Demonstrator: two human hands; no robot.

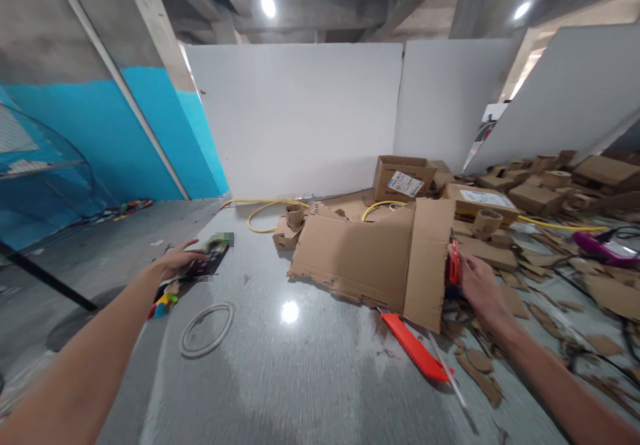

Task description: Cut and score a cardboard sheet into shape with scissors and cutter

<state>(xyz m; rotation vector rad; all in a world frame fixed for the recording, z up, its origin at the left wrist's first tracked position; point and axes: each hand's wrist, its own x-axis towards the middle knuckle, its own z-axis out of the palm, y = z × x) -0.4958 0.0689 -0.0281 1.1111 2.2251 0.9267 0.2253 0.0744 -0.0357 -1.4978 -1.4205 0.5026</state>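
Note:
My left hand (179, 258) reaches to the table's left side, fingers stretched out over a dark phone-like device (204, 262) with a partly blurred screen. At the right, my right hand (479, 284) is closed round the red loop handle of what look like scissors (454, 262); their blades are mostly hidden. Right beside them stands a torn, folded cardboard sheet (360, 252), its narrow flap turned toward that hand. A red utility knife (416, 348) lies in front of the sheet, with a thin pale rod (453, 378) next to it.
A grey cable loop (206, 330) and colourful small pieces (164, 300) lie near the left edge. Cardboard scraps (480, 362) cover the right side. Behind are an open carton (387, 177), a labelled box (480, 200), a yellow hose (255, 218) and a white partition (300, 118).

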